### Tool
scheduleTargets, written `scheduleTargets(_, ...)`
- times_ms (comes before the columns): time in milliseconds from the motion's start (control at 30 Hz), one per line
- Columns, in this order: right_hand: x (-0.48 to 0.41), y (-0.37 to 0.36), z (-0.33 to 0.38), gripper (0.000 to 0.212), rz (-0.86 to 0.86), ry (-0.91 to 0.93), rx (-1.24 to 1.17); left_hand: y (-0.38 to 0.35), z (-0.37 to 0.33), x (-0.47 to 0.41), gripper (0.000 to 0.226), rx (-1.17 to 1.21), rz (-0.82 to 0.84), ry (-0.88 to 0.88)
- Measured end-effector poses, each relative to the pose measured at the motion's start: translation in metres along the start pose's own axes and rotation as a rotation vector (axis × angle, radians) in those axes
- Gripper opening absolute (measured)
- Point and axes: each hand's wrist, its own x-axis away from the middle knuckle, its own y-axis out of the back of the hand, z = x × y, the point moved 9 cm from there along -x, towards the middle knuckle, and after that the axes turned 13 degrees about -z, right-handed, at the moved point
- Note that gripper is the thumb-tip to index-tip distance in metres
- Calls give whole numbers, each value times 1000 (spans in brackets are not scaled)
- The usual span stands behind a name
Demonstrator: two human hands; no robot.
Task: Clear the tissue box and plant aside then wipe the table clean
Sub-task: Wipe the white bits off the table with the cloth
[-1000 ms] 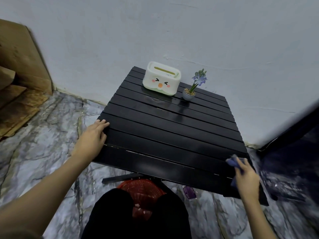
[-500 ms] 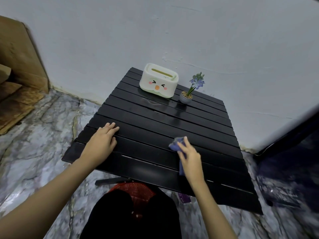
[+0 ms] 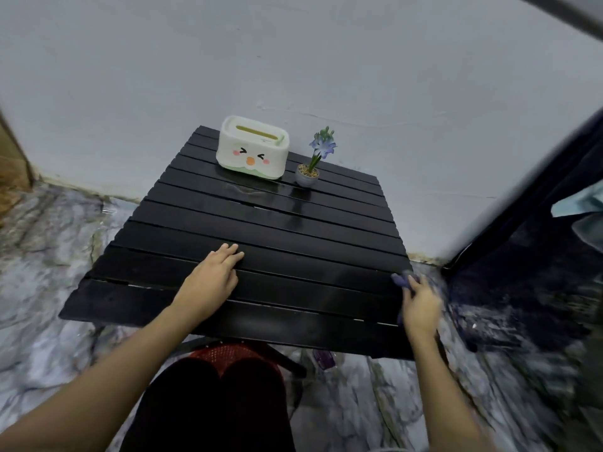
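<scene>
A black slatted table [image 3: 293, 220] stands against a pale wall. At its far edge sits a white tissue box [image 3: 253, 151] with a cartoon face, and right of it a small potted plant [image 3: 313, 164] with a blue flower. My left hand [image 3: 212, 282] lies flat on the near slats, fingers together, holding nothing. My right hand [image 3: 419, 303] presses a blue-purple cloth [image 3: 403, 278] on the table's right edge; the hand is blurred and covers most of the cloth.
A red mesh stool [image 3: 228, 352] shows under the near edge, by my dark-clothed knees. A small purple item [image 3: 323, 358] lies on the marble floor. Dark furniture [image 3: 535, 256] stands close on the right. Brown boards [image 3: 13, 164] lean at the far left.
My right hand swept the cloth from the right edge to the table's middle and back to the right edge. My left hand slid from the left edge toward the middle.
</scene>
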Motion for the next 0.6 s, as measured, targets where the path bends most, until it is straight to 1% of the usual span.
scheduleTargets(100, 4, -31, 55, 31, 67, 57, -76, -10, -17, 6, 44, -3, 17, -27)
scheduleTargets(200, 48, -41, 109, 30, 157, 228, -197, -15, -26, 7, 43, -1, 6, -26)
scheduleTargets(267, 84, -32, 117, 30, 209, 306, -284, -20, -31, 7, 43, 6, 18, -31)
scheduleTargets(333, 106, -13, 101, 31, 238, 321, -339, -26, -37, 7, 43, 23, 40, -57)
scheduleTargets(400, 110, 8, 67, 32, 218, 300, -312, -33, -45, 6, 43, 39, 60, -88)
scheduleTargets(500, 87, 33, 10, 35, 121, 203, -223, -42, -52, 5, 44, 52, 73, -115)
scheduleTargets(600, 50, 25, -17, 34, 63, 68, -163, -42, -51, 2, 44, 64, 79, -137)
